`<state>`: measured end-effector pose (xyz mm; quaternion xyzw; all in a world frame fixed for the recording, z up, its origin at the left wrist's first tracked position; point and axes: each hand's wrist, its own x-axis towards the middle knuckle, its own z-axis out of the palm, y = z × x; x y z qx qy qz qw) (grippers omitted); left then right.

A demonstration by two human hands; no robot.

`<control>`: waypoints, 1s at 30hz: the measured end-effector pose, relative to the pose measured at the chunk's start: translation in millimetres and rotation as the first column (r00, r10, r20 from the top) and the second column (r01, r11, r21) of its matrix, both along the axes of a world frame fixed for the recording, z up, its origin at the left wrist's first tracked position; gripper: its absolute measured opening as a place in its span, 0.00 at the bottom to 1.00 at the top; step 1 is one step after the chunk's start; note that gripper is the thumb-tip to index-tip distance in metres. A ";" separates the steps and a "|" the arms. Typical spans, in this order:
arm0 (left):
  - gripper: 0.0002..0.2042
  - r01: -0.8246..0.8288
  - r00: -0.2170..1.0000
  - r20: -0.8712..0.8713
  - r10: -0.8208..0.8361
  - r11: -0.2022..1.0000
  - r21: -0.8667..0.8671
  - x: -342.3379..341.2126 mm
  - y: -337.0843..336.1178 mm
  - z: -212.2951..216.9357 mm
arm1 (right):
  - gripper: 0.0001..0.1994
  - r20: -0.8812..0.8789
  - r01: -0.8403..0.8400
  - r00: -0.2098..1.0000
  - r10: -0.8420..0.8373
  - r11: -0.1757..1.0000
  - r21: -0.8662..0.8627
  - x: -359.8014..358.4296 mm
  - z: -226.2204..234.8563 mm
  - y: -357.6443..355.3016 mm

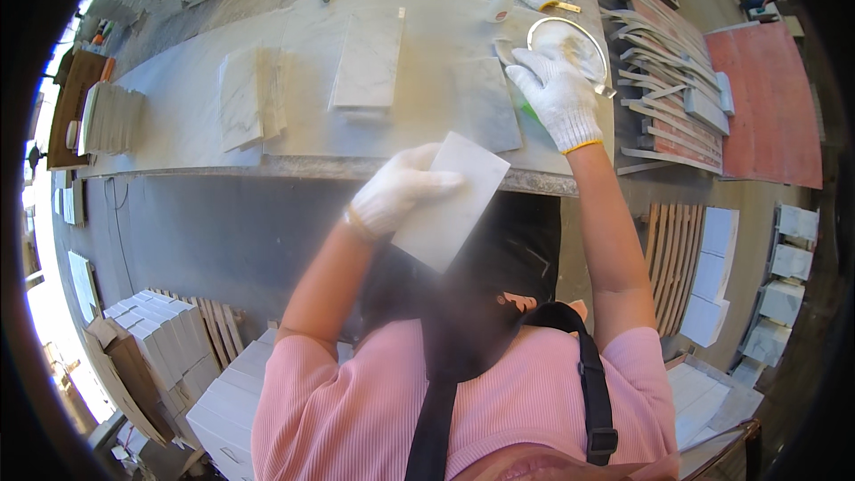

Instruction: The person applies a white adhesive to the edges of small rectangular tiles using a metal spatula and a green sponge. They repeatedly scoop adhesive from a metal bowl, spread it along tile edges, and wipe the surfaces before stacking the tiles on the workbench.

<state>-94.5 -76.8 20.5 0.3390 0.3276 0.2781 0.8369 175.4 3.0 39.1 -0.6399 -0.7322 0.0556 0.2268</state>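
Left fingers hold tile, long axis slanting up-right.

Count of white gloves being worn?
2: one on the left hand, holding a white tile; one on the right hand, at a round metal-rimmed container. Neither is hidden.

Slanted white tile in left hand; round metal-rimmed object at right hand

Left head-worn fisheye view, facing steeply down, close above the hands, workbench beyond
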 end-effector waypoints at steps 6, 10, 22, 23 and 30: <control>0.21 -0.207 0.974 0.070 0.215 0.973 -0.096 1.7 6.1 -20.9 | 0.12 -0.346 -0.102 0.933 0.098 0.995 0.009 -6.9 16.5 -33.8; 0.20 -0.340 0.919 0.129 0.372 0.915 -0.219 16.3 14.5 -24.2 | 0.25 -0.617 -0.162 0.786 0.033 0.974 -0.155 -29.5 4.6 -54.9; 0.19 -0.492 0.837 0.101 0.537 0.821 -0.291 35.3 12.8 -9.7 | 0.41 -0.695 -0.265 0.682 -0.227 0.809 -0.525 -15.9 -18.4 -157.4; 0.19 -0.498 0.832 0.097 0.546 0.813 -0.303 36.5 12.3 -11.0 | 0.41 -0.724 -0.271 0.661 -0.200 0.835 -0.478 -14.7 -13.7 -162.8; 0.21 -0.451 0.841 0.199 0.503 0.855 -0.258 49.1 1.3 -14.4 | 0.50 -0.225 -0.181 0.955 0.193 0.981 0.076 -42.0 9.3 -167.4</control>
